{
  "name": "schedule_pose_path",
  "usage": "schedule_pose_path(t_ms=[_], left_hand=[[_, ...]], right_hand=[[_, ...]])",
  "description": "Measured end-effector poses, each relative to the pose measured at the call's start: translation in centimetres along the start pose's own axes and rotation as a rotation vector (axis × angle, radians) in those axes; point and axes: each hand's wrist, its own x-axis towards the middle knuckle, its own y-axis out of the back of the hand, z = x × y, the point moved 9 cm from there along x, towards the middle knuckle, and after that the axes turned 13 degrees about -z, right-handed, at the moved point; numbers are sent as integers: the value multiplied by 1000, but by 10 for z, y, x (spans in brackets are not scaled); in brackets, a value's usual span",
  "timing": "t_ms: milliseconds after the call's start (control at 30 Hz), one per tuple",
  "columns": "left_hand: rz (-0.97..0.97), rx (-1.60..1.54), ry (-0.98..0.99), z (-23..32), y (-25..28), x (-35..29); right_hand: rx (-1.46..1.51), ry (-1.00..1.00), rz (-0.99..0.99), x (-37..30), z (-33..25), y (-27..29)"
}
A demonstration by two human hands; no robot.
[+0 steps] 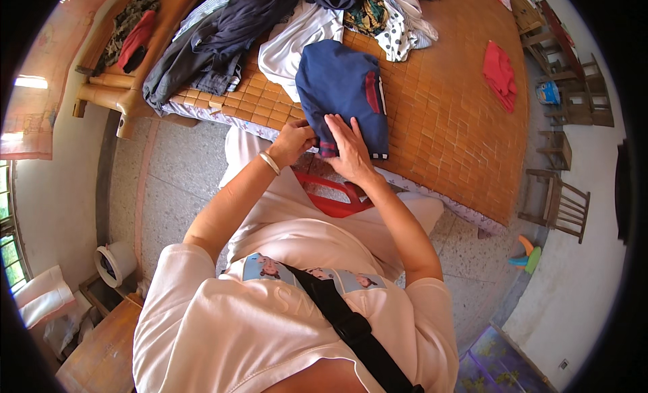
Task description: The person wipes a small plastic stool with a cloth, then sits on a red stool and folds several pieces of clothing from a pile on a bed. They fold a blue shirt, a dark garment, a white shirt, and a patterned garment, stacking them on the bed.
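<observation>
One navy garment (343,82) reaches the mat's edge (442,188), left grip (295,142) pinching it, right hand (349,151) flat atop, bare mat (445,123) rightward.

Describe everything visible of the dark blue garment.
The dark blue garment looks like soft cloth, folded into a rough bundle, with a dark red strip and white trim on its right side and reddish bands at its near-left corner. It lies at the near edge of the woven mat, against a white cloth. The right hand presses flat on it; the left hand is at its near-left edge.
</observation>
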Motion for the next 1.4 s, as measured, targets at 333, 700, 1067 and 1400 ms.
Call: schedule_pose_path(t_ms=[333,700,1067,1400], left_hand=[[-18,335,117,-7,18,5],[-73,-23,121,-13,-16,0],[-431,-243,-110,-2,-35,7],[-135,-30,27,1,-17,7]], right_hand=[[888,-317,171,-2,69,24],[-118,-2,192,12,-36,141],[-85,-117,157,-8,0,48],[535,-325,915,-134,93,287]])
